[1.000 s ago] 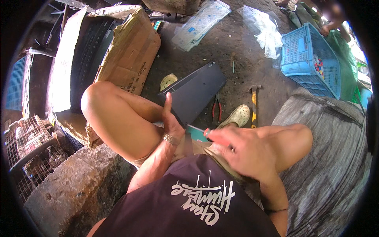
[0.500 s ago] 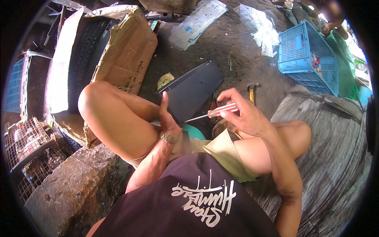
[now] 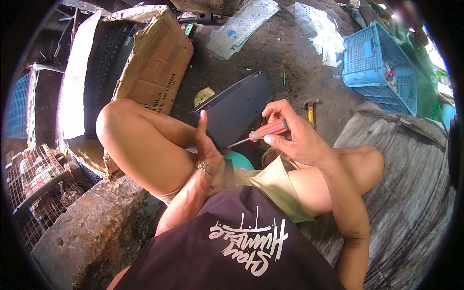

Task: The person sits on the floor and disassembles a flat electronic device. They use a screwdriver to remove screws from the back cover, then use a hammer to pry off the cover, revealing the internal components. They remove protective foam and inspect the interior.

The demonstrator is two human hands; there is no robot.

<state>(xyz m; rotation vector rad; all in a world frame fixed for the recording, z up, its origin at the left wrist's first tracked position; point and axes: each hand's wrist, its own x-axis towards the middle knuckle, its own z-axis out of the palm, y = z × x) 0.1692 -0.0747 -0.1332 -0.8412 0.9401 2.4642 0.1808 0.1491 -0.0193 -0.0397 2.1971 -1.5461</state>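
Note:
My right hand point(image 3: 295, 135) grips a red-handled screwdriver point(image 3: 263, 133), its thin shaft pointing down and left toward a flat dark panel point(image 3: 239, 108) on the ground in front of me. My left hand point(image 3: 205, 140) rests upright against the near edge of that panel, thumb raised, a metal band on the wrist. A teal object point(image 3: 239, 159) peeks out between my legs under the panel's near corner. My bare knees frame the panel on both sides.
A torn cardboard box point(image 3: 150, 63) lies at the upper left. A blue plastic crate point(image 3: 379, 67) stands at the upper right, a hammer point(image 3: 310, 108) just beyond my right hand. Wire cages point(image 3: 34, 179) and a stone block point(image 3: 92, 227) sit at my left, grey sacking point(image 3: 415, 193) at my right.
My right hand rose from my lap, where it was near the teal object, and now holds the screwdriver over the dark panel. My left hand stayed at the panel's edge.

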